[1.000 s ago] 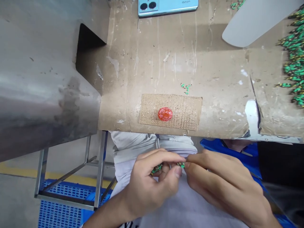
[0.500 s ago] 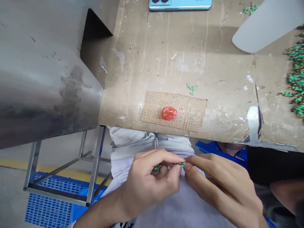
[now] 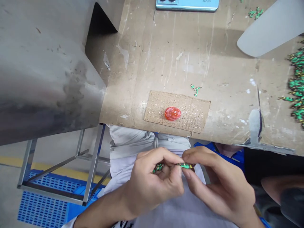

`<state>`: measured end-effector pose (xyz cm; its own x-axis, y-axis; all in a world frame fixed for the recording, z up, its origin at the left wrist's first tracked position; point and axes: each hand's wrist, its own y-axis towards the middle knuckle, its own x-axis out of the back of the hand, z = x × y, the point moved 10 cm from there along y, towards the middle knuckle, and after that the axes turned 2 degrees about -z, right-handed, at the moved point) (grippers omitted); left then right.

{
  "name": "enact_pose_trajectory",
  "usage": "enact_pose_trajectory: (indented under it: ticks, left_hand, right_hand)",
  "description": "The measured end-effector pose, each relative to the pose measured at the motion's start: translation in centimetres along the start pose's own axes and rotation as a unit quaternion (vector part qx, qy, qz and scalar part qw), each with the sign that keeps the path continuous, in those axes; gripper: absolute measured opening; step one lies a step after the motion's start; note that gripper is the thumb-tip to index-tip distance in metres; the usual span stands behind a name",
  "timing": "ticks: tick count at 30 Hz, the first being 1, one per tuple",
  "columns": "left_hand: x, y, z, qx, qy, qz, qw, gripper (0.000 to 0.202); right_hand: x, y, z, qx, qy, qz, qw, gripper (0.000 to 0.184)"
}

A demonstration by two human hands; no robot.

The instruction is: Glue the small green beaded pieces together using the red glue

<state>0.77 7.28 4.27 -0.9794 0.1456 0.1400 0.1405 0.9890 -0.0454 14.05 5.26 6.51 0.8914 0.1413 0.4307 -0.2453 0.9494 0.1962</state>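
Observation:
My left hand (image 3: 154, 180) is closed, pinching one end of a small green piece (image 3: 185, 165) with dark and yellow ends between thumb and forefinger. Several more small green pieces (image 3: 158, 168) sit in its curled fingers. The thumb and forefinger of my right hand (image 3: 220, 180) close on the other end of the pinched piece. Both hands are in front of my body, below the table edge. Beyond them, a glossy red oval lump (image 3: 173, 113) rests on a brown cardboard rectangle (image 3: 152, 107). A few green bits (image 3: 196, 90) lie just behind that cardboard.
A pile of green pieces (image 3: 296, 82) covers the table's right side. A grey-white rounded panel (image 3: 268, 31) juts in above it, with a few green bits (image 3: 256, 12) beside it. At the back lies a light blue phone (image 3: 187, 6). Sheet metal (image 3: 47, 72) bounds the left.
My right hand's fingers have shifted onto the green piece, and more of it shows between the two hands, including a yellow end. The view has shifted slightly.

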Motion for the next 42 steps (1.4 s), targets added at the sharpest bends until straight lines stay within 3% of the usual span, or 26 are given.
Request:
enact_pose_trajectory:
  ticks: [2, 7, 20, 33, 38, 42]
  left_hand:
    - [0.0, -0.1, -0.4, -0.02, 0.001, 0.004, 1.0, 0.008]
    - [0.3, 0.1, -0.6, -0.034, 0.015, 0.007, 0.999, 0.011]
    - [0.2, -0.1, -2.3, -0.128, 0.071, 0.015, 0.989, 0.018]
    - [0.4, -0.1, -1.0, -0.1, 0.031, -0.031, 0.994, 0.015]
    - [0.5, 0.3, -0.8, -0.053, 0.028, 0.006, 0.998, 0.015]
    - [0.6, 0.1, -2.2, -0.096, 0.095, 0.038, 0.99, 0.019]
  right_hand:
    - [0.2, 0.0, -0.5, -0.037, 0.036, -0.015, 0.999, 0.026]
    - [0.3, -0.3, -0.3, -0.035, 0.061, -0.025, 0.997, 0.032]
    - [-0.2, -0.2, -0.1, -0.07, 0.094, -0.029, 0.993, 0.023]
    - [-0.1, -0.2, -1.0, -0.133, 0.127, -0.098, 0.978, 0.021]
    - [0.0, 0.0, -1.1, -0.121, 0.149, -0.084, 0.978, 0.02]
    - [-0.1, 0.0, -0.8, -0.114, 0.118, -0.053, 0.985, 0.018]
